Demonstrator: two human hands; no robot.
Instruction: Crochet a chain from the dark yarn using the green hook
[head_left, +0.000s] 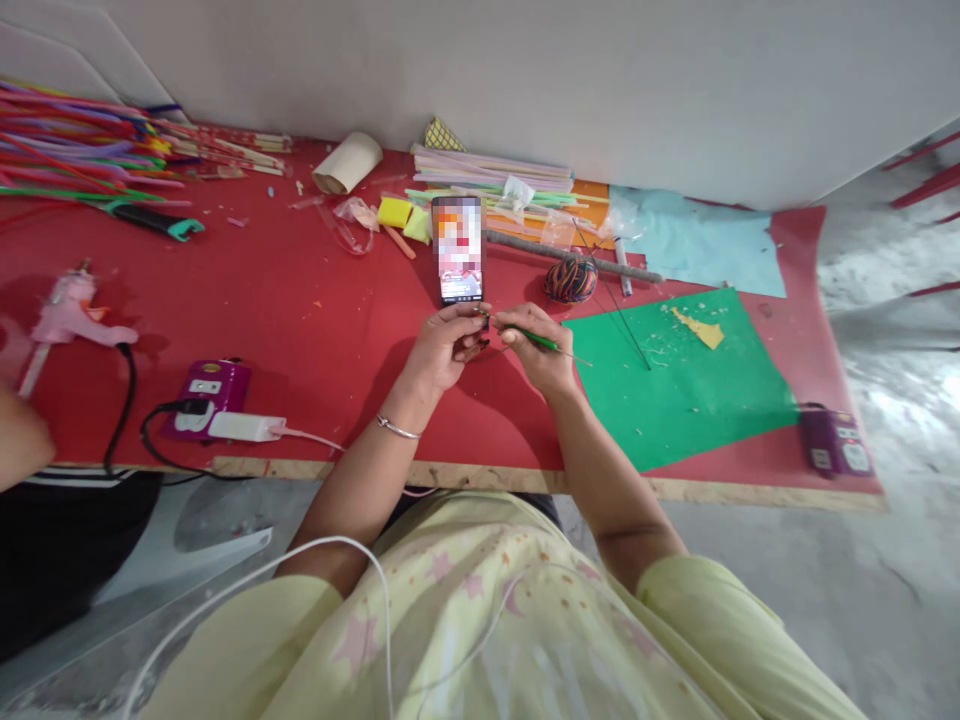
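Front edge [480, 479] on your side; red tabletop [315, 300] open leftward. Phone [459, 262], yarn ball [571, 281] crowd beyond. Your left hand [444, 350] pinches small dark piece [485, 323], phone's near side; right hand [541, 352] grips green-handled tool [538, 339].

The head view looks forward and down from above the near edge of the long, flat red-covered surface [300, 300].

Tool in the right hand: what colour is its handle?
The handle is green; head view shows it.
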